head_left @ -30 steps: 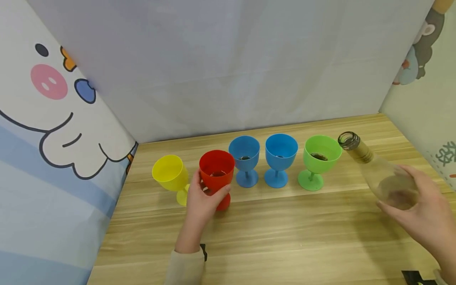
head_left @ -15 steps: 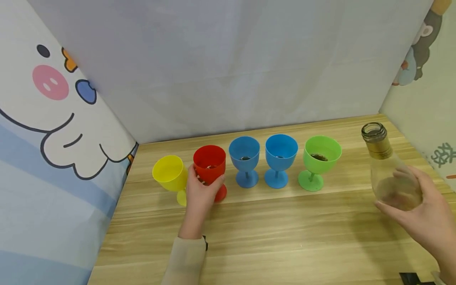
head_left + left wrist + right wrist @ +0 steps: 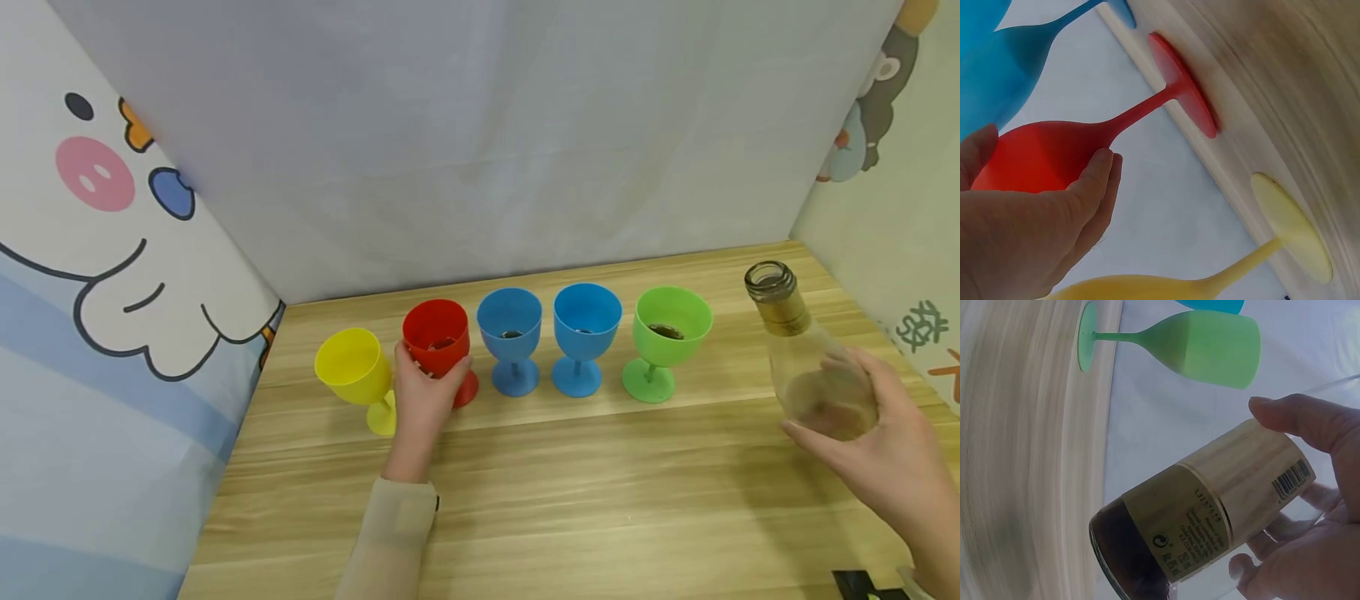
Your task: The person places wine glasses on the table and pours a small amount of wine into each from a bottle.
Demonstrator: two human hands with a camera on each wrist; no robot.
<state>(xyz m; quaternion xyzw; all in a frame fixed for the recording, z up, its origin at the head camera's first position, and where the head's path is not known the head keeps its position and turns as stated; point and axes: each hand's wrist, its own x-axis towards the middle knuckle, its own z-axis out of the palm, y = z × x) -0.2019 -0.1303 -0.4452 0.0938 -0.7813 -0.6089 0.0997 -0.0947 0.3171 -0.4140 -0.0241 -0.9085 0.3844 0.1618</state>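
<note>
My left hand (image 3: 423, 396) grips the bowl of a red goblet (image 3: 437, 321), which has some dark liquid inside. In the left wrist view the goblet's round foot (image 3: 1184, 84) is on or very close to the tabletop. A yellow goblet (image 3: 352, 367) stands just left of this hand, and a blue goblet (image 3: 510, 312) to the right of the red one. On the right side, my right hand (image 3: 892, 442) holds a clear glass bottle (image 3: 787, 350) around its body, its neck leaning a little left. Dark liquid lies in the bottle's bottom (image 3: 1125, 550), below a printed label.
Right of the first blue goblet stand a second blue goblet (image 3: 587, 317) and a green goblet (image 3: 670, 329), both with dark liquid. The wooden table (image 3: 585, 500) meets a pale cloth wall (image 3: 525, 167) behind the row. Cartoon-printed panels border both sides.
My left hand has moved the red goblet back and slightly left, into line with the others. The bottle, tipped left earlier, has swung more upright in my right hand.
</note>
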